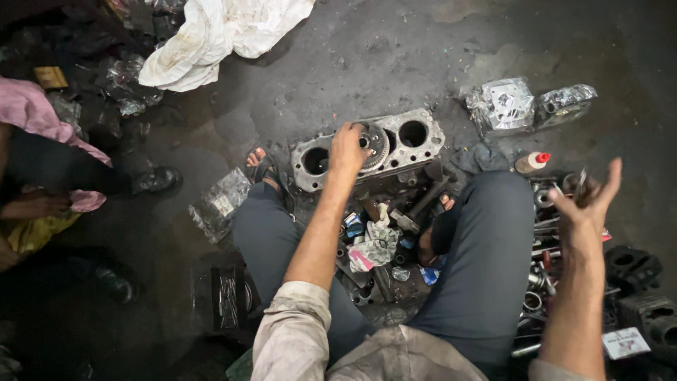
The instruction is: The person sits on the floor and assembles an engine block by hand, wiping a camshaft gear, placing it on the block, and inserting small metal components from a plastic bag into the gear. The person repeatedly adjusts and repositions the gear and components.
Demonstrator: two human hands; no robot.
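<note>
A grey engine block with round cylinder bores lies on the floor between my knees. My left hand rests on its top, fingers closed around a round toothed gear seated over the middle bore. My right hand is raised off to the right with its fingers spread, and a thin metal piece shows against the palm; whether it is gripped is unclear. A dirty rag lies on the block's near side between my legs.
Metal parts and tools are piled by my right leg. A small red-capped bottle and plastic-wrapped parts lie far right. A white cloth lies at the top left. Another person's leg and shoe sit at the left.
</note>
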